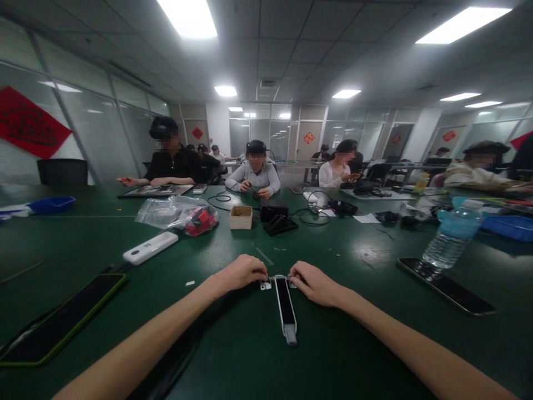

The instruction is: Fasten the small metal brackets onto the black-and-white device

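On the green table in front of me lies a slim white-edged device (285,304) with a long black face and a grey tip pointing toward me. My left hand (245,272) is closed, thumb and fingers pinched together just left of the device's far end. Beside those fingertips is a small white piece (265,286) with a dark spot. On the other side, my right hand (315,284) also has its fingers pinched, at a small greyish piece by the device's far right corner. What either pinch holds is mostly hidden by the fingers.
Left on the green table (233,355) are a green-edged phone (62,322), a white power bank (150,248) and a plastic bag (166,214). A small box (241,217) stands ahead. At right, a water bottle (452,236) stands by a black phone (445,286). Several people sit beyond.
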Motion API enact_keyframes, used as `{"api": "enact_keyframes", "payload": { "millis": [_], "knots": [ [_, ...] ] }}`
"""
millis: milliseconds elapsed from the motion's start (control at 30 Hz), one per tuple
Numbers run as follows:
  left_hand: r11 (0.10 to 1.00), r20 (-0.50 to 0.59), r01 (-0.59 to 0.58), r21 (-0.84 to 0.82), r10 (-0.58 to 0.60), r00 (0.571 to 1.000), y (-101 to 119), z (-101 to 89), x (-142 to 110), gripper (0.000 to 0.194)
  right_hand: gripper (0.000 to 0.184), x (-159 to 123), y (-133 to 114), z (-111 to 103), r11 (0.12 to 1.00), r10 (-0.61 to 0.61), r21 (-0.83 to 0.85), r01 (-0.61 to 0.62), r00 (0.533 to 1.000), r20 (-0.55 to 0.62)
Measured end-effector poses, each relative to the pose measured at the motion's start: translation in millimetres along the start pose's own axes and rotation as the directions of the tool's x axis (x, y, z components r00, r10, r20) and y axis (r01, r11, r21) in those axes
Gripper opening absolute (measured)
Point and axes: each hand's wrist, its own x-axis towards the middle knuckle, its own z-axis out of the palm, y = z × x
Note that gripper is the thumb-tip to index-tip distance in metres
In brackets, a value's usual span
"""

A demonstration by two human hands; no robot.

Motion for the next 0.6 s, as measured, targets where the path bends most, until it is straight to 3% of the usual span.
{"api": "enact_keyframes", "payload": {
  "millis": [333, 600],
  "knots": [
    [0.999, -0.082, -0.003, -0.052, -0.002, 0.997, -7.0, 8.0, -5.6, 0.014, 0.02, 0.6, -0.1, 4.1, 1.0, 0.005, -0.001, -0.005, 1.0, -0.015],
    [0.998, -0.07, -0.015, -0.066, 0.011, 0.998, -4.2, 8.1, -8.5, 0.021, 0.019, 0.4, -4.4, 2.0, 1.0, 0.014, -0.007, -0.014, 1.0, -0.003]
  ]
}}
